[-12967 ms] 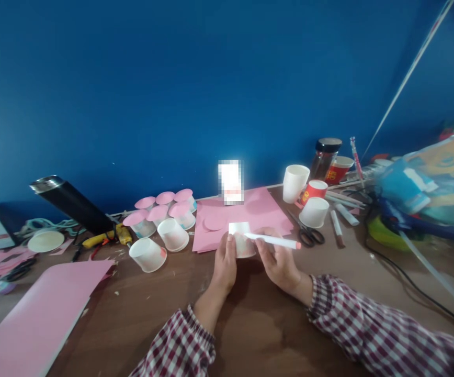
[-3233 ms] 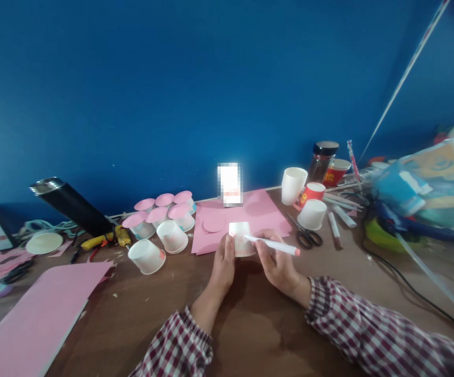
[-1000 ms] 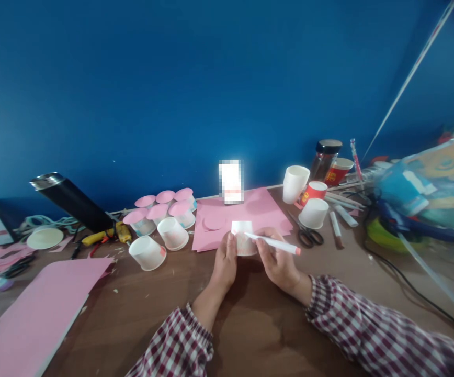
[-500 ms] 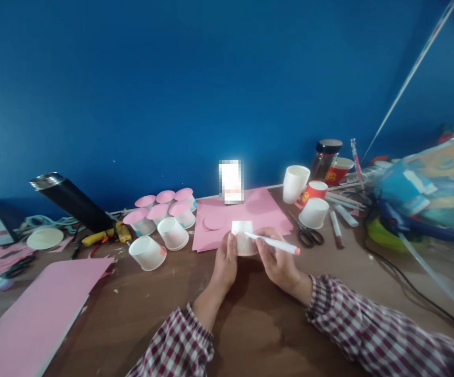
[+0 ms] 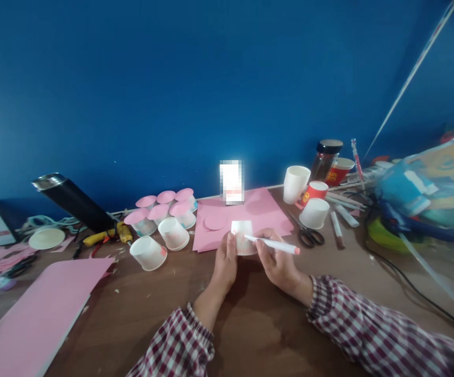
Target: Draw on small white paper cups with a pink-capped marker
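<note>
White paper cup (image 5: 243, 245) sits in the grip of the left hand (image 5: 226, 260), over the brown surface (image 5: 250, 324); the right hand (image 5: 279, 263) pinches a white marker (image 5: 277, 244), its tip apparently touching the cup. Pink sheets (image 5: 256, 209) lie just beyond both hands.

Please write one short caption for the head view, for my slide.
Left hand holds a white cup; right hand points a marker at its side.

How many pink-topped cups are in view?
6, in two rows left of centre: back left cup, back middle cup, back right cup, front left cup, front middle cup, front right cup. The front row partly covers the back; another could be hidden.
</note>
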The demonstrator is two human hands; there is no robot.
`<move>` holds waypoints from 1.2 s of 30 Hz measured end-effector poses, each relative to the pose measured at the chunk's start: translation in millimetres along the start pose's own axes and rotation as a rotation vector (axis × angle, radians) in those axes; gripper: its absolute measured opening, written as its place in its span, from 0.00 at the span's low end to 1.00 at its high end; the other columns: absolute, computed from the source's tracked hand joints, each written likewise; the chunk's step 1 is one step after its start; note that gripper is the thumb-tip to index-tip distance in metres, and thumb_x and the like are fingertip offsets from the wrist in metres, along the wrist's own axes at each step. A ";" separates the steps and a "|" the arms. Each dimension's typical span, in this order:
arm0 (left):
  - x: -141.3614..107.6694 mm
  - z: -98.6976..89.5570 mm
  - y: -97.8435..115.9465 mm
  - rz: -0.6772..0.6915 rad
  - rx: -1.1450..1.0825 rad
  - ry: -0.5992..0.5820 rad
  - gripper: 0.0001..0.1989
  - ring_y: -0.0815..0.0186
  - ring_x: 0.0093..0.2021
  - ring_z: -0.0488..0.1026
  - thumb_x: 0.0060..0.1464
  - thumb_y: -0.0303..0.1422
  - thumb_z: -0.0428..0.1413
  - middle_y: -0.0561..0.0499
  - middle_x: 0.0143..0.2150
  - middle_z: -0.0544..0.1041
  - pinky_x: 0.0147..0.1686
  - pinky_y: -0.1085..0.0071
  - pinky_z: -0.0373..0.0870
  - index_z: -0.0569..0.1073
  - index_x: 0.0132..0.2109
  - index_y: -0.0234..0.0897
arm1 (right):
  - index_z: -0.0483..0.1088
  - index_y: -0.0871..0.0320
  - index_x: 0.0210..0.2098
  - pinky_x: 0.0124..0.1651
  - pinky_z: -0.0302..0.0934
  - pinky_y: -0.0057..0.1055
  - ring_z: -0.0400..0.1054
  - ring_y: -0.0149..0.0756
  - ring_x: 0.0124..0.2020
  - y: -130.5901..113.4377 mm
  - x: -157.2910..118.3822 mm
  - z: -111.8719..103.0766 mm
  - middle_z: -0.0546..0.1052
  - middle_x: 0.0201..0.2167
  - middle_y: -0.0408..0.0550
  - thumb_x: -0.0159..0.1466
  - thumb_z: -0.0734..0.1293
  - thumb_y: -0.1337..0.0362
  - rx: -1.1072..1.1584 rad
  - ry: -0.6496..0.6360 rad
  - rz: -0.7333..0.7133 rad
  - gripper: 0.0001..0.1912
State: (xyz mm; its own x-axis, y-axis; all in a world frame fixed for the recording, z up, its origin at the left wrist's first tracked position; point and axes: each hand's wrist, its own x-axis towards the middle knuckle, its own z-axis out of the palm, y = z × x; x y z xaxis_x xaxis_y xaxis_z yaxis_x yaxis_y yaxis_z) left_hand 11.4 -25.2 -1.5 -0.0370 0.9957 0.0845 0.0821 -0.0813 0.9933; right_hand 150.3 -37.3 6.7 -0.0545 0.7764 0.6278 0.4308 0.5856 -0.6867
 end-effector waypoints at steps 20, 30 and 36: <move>-0.8 -0.5 6.7 -0.001 -0.006 -0.036 0.23 0.60 0.46 0.72 0.62 0.46 0.41 0.42 0.46 0.76 0.50 0.64 0.65 0.72 0.46 0.33 | 0.65 0.57 0.41 0.37 0.66 0.35 0.70 0.37 0.33 1.7 -1.2 1.1 0.73 0.33 0.50 0.68 0.58 0.64 0.067 0.041 0.082 0.06; -1.1 -0.5 4.7 0.009 0.001 -0.021 0.23 0.60 0.47 0.72 0.61 0.45 0.42 0.42 0.46 0.76 0.50 0.64 0.65 0.72 0.46 0.32 | 0.64 0.57 0.41 0.37 0.66 0.34 0.69 0.36 0.33 0.9 0.5 0.8 0.73 0.33 0.49 0.68 0.58 0.64 0.051 0.026 0.080 0.06; -0.7 0.1 4.2 0.006 0.000 -0.009 0.23 0.60 0.47 0.72 0.62 0.45 0.41 0.43 0.46 0.76 0.50 0.65 0.65 0.72 0.46 0.32 | 0.64 0.57 0.40 0.36 0.66 0.35 0.69 0.37 0.33 -0.1 1.4 0.6 0.73 0.33 0.49 0.68 0.58 0.64 0.038 0.037 0.063 0.06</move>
State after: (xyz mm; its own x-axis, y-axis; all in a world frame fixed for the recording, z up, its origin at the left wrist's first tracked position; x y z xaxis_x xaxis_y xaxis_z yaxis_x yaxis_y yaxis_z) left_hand 11.9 -26.3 2.7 -0.0277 0.9955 0.0902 0.0822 -0.0876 0.9928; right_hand 149.7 -36.2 7.4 0.0055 0.8033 0.5956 0.3981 0.5446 -0.7382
